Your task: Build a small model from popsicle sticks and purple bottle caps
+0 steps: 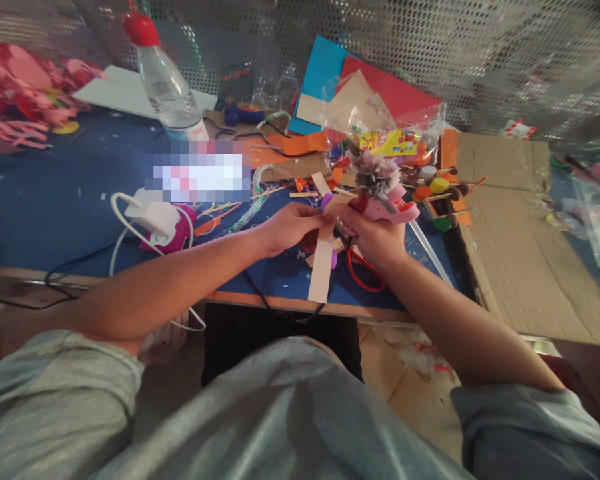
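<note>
My left hand pinches a tan strip that looks like craft paper or foam. Its long end hangs down past the table edge. My right hand has its thumb and fingers closed on the upper part of the same strip. A pink piece and a fluffy greyish bundle show just beyond my right hand; whether it grips them too, I cannot tell. Below that hand lie red-handled scissors, partly covered. Small purple pieces lie against the strips between my hands.
A water bottle with a red cap stands at the back left. Nearer are a white charger with its cable and a blurred-out bright screen. Blue sheet, red sheet and cardboard lie behind and right.
</note>
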`<state>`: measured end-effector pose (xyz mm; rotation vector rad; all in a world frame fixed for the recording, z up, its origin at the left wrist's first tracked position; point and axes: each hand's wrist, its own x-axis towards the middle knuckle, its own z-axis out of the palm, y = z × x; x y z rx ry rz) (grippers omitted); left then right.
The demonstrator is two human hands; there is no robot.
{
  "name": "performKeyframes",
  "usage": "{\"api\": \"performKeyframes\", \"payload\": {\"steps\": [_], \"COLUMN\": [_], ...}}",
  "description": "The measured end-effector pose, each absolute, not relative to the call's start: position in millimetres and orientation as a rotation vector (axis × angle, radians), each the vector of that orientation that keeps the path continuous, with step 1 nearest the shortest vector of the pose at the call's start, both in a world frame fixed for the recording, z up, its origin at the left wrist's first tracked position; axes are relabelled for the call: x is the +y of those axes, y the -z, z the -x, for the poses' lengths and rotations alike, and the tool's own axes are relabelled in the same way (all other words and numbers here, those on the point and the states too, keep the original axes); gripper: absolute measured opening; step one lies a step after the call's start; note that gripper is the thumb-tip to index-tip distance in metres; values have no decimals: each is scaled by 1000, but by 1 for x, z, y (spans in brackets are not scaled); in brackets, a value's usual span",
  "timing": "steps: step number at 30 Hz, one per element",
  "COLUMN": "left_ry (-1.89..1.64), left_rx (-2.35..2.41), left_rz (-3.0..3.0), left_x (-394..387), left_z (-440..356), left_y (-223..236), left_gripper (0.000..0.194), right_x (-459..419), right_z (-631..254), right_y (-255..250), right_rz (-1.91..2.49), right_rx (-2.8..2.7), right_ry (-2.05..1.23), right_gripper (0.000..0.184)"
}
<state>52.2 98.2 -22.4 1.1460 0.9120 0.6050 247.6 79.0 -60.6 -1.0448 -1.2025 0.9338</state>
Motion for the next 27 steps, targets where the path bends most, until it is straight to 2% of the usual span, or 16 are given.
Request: {"api": "performKeyframes", "payload": {"steps": [9,19,27], "left_ry": [-730,-817,-754], "left_rx": [913,969,994], "left_rz": [-1071,-1073,-1086], "left_x": [100,105,103], "left_z": [-53,-52,-53], "left_y": [22,19,21], "left_gripper": [38,42,37], "right_x": [81,79,84], "right_z": [-250,-250,-249], "right_y": [58,56,57], "right_rz": [1049,1030,1060], "right_rx": [-1266,-1271,-1206], "right_ry": [-891,-902,-828], "right_gripper": [75,66,72]}}
